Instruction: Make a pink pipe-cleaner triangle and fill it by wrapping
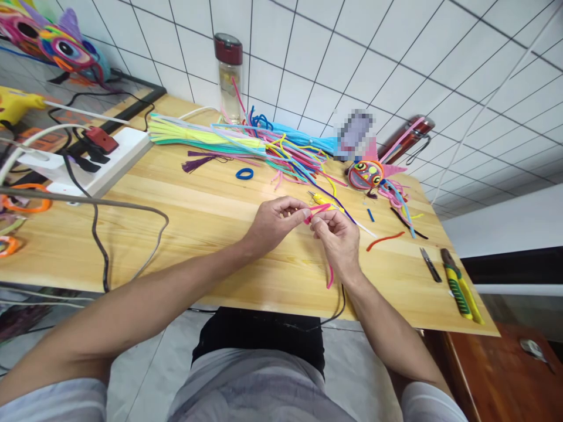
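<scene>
My left hand (281,221) and my right hand (336,234) meet above the middle of the wooden table. Between their pinched fingertips is a bright pink pipe cleaner (319,208), bent near the fingers. A pink end (329,276) hangs below my right hand. Just behind the hands lies a yellow-handled tool (324,201) with a thin metal tip, partly covered by the fingers. A purple and white pipe cleaner (347,214) runs past it. An orange-red piece (385,240) and a short blue piece (370,215) rest right of my right hand.
Pipe cleaner bundles (206,138) lie along the tiled wall near a glass bottle (229,76). A colourful fish-like figure (367,174) sits at back right. Thread snips (430,265) and pliers (461,287) lie far right. A power strip (118,153) with cables occupies the left.
</scene>
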The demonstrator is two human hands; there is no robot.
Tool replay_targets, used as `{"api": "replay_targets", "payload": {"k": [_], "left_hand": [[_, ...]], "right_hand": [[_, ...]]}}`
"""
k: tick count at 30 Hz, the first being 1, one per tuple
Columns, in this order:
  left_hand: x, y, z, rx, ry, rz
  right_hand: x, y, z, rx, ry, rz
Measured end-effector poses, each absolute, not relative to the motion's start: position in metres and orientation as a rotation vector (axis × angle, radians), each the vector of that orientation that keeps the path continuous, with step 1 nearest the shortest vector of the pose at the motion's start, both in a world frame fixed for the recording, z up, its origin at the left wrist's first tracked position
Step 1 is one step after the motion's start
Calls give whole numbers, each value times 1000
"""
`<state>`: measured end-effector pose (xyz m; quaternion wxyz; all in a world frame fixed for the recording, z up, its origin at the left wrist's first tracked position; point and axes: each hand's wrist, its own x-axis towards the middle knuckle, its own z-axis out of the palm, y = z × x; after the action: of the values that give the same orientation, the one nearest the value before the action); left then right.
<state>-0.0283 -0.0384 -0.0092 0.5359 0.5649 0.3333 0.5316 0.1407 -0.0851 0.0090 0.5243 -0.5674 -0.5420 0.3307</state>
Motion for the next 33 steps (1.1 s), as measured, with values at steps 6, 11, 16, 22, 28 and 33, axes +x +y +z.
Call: {"api": "replay_targets", "payload": {"k": [6,11,16,22,28,33], "left_hand": [[-28,-33,-7,1147,734,1201],[-28,-30,-8,1084,790,1171],[-27,-29,-10,1061,783,1146],[-28,-30,-9,1050,787,1136],[-27,-30,-8,1038,754,1118],[-27,-30,-8,1000,700,1094]], "right_hand": [[143,-82,12,-1340,-1291,798],[148,-81,13,-1362,-1320,814],[149,-80,15,-1388,-1366,788],[149,-80,14,-1389,-1378,798],[148,-79,10,-1384,-1389,840],[148,-77,13,-1345,-1352,887]]}}
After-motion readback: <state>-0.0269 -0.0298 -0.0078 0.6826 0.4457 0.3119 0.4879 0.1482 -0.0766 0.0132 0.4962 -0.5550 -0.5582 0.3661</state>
